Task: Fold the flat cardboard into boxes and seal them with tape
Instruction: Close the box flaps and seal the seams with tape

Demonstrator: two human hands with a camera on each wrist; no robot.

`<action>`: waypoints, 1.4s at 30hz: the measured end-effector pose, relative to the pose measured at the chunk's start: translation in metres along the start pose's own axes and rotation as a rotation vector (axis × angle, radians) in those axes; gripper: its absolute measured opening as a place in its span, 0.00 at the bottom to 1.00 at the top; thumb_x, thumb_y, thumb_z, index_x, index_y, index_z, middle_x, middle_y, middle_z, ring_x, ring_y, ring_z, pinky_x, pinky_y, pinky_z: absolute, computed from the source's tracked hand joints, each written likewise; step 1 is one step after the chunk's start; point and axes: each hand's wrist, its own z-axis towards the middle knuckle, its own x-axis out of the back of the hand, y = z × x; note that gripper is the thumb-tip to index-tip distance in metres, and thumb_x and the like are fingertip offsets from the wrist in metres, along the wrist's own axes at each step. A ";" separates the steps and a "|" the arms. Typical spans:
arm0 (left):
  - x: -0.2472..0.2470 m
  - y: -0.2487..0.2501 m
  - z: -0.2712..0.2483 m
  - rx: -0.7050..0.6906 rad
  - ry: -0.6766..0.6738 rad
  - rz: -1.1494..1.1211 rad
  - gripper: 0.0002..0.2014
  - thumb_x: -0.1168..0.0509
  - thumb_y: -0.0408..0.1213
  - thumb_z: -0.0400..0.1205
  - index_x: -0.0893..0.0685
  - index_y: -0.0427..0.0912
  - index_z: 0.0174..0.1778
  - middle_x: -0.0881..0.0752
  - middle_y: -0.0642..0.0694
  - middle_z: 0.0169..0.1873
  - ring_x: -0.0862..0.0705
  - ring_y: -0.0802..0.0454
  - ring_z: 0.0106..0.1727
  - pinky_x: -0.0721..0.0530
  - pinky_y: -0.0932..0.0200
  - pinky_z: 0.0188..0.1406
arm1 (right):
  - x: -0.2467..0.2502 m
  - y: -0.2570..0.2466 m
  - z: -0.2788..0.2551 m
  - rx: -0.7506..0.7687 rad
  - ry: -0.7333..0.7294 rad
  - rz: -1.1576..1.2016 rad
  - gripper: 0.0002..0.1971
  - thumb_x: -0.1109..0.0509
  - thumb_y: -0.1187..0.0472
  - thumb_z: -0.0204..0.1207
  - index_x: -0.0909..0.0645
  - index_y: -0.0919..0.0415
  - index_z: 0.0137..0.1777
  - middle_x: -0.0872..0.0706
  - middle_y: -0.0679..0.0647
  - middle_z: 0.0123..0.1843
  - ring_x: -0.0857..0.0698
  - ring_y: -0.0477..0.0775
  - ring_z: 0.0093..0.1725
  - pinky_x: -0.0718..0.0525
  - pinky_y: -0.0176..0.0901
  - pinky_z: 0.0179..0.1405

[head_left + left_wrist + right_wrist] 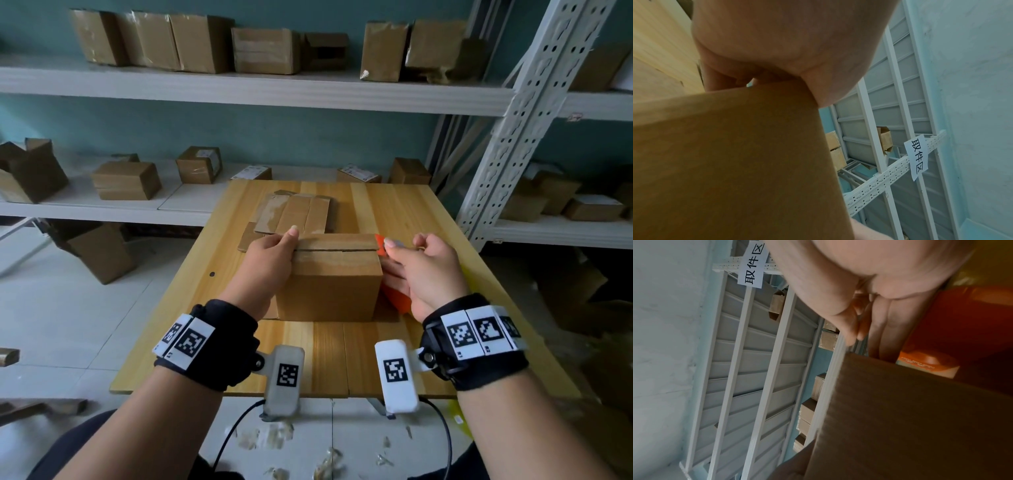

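Wooden table (394, 212) before white shelves (239, 89) stacked with cartons. Folded box (334, 274) stands mid-table, top flaps closed, seam showing. Left hand (270, 260) grips its left top edge, thumb on the flap. Right hand (424, 270) at the box's right side pinches the tape end; orange dispenser (394, 294) underneath. Flat cardboard (294, 216) lies behind.

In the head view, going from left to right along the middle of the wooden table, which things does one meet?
left hand → cardboard box → orange tape dispenser → right hand
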 end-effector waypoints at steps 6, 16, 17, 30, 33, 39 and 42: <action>0.000 0.000 0.000 -0.014 -0.002 0.002 0.16 0.42 0.59 0.93 0.17 0.52 0.59 0.13 0.54 0.50 0.17 0.59 0.49 0.25 0.65 0.38 | 0.001 0.005 0.001 0.005 0.019 -0.019 0.14 0.25 0.68 0.84 0.27 0.51 0.54 0.10 0.65 0.62 0.04 0.61 0.53 0.07 0.67 0.57; 0.001 0.000 -0.002 -0.030 0.000 -0.016 0.15 0.41 0.58 0.93 0.17 0.52 0.58 0.13 0.53 0.51 0.16 0.57 0.52 0.24 0.65 0.40 | 0.001 0.006 -0.003 0.023 0.022 -0.003 0.14 0.25 0.67 0.84 0.28 0.53 0.51 0.08 0.65 0.58 0.04 0.58 0.52 0.07 0.65 0.58; 0.002 0.000 -0.002 -0.030 -0.003 -0.021 0.16 0.41 0.58 0.93 0.16 0.51 0.58 0.13 0.53 0.51 0.15 0.57 0.52 0.24 0.65 0.40 | 0.001 0.004 -0.005 0.020 0.017 0.016 0.14 0.25 0.67 0.84 0.28 0.54 0.51 0.07 0.64 0.57 0.04 0.57 0.51 0.07 0.65 0.57; 0.012 -0.004 0.007 -0.099 0.042 0.208 0.20 0.48 0.53 0.96 0.17 0.47 0.49 0.14 0.48 0.47 0.17 0.53 0.46 0.22 0.60 0.42 | -0.009 -0.007 -0.019 0.314 0.060 -0.261 0.15 0.21 0.60 0.82 0.28 0.54 0.46 0.10 0.60 0.44 0.05 0.59 0.44 0.05 0.64 0.48; 0.010 -0.004 0.007 -0.103 0.024 0.215 0.23 0.48 0.54 0.96 0.15 0.45 0.47 0.11 0.41 0.48 0.15 0.48 0.45 0.20 0.58 0.43 | -0.013 -0.019 -0.021 0.486 0.121 -0.436 0.17 0.20 0.56 0.80 0.28 0.52 0.42 0.18 0.48 0.33 0.11 0.54 0.39 0.09 0.54 0.48; 0.008 -0.004 0.007 -0.010 0.009 0.021 0.27 0.52 0.58 0.96 0.17 0.43 0.49 0.11 0.40 0.56 0.12 0.40 0.59 0.16 0.43 0.67 | -0.046 -0.056 -0.028 0.574 -0.024 -0.252 0.16 0.20 0.63 0.80 0.28 0.58 0.45 0.17 0.58 0.37 0.13 0.50 0.33 0.11 0.44 0.41; 0.008 -0.004 0.005 -0.008 0.003 -0.005 0.25 0.53 0.58 0.96 0.17 0.45 0.51 0.11 0.38 0.58 0.13 0.41 0.62 0.17 0.43 0.72 | -0.071 -0.069 -0.037 0.583 -0.121 -0.170 0.15 0.21 0.64 0.81 0.27 0.60 0.47 0.17 0.59 0.37 0.13 0.49 0.32 0.16 0.38 0.34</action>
